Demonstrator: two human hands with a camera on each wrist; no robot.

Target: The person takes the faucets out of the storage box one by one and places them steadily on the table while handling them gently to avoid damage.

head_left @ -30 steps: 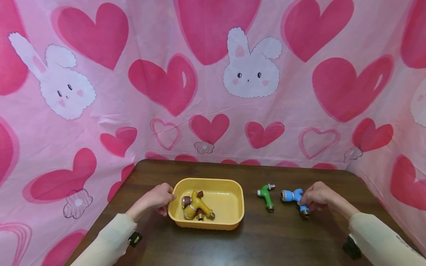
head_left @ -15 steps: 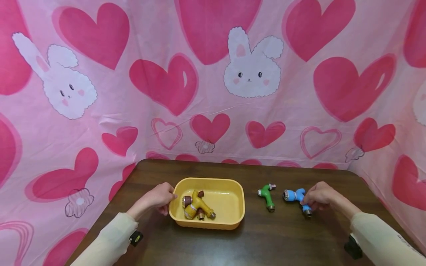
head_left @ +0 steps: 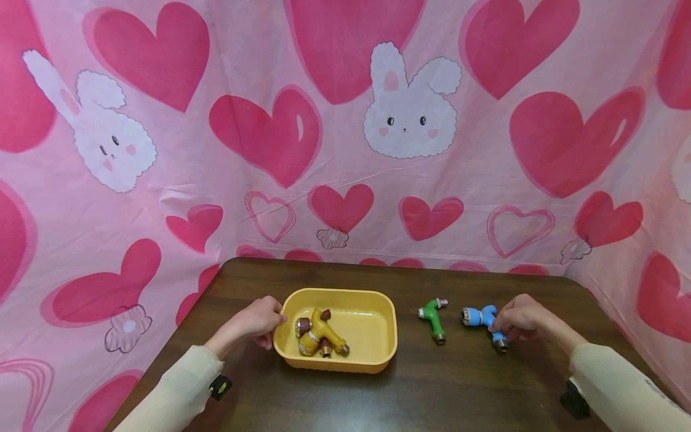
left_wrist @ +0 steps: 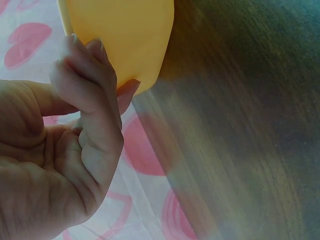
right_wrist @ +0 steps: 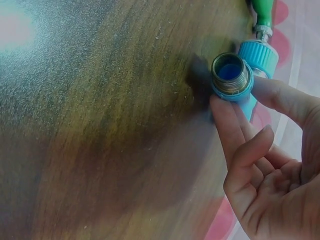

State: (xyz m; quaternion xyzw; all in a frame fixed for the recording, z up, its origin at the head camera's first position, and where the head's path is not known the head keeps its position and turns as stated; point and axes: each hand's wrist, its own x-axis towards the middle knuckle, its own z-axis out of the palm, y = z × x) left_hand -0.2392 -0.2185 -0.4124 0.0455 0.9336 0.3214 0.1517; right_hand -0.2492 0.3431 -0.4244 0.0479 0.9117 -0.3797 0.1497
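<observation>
Blue fitting, apparently brass-threaded | right grip pinches it | left grip pinches tray

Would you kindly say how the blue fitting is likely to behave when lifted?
The blue fitting looks rigid, judging by its branching body. Its metal-looking threaded end may make that side heavier. Its forked shape probably discourages rolling.

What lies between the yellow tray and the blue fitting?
In the head view, the green fitting lies on the table between the yellow tray and the blue fitting.
</observation>
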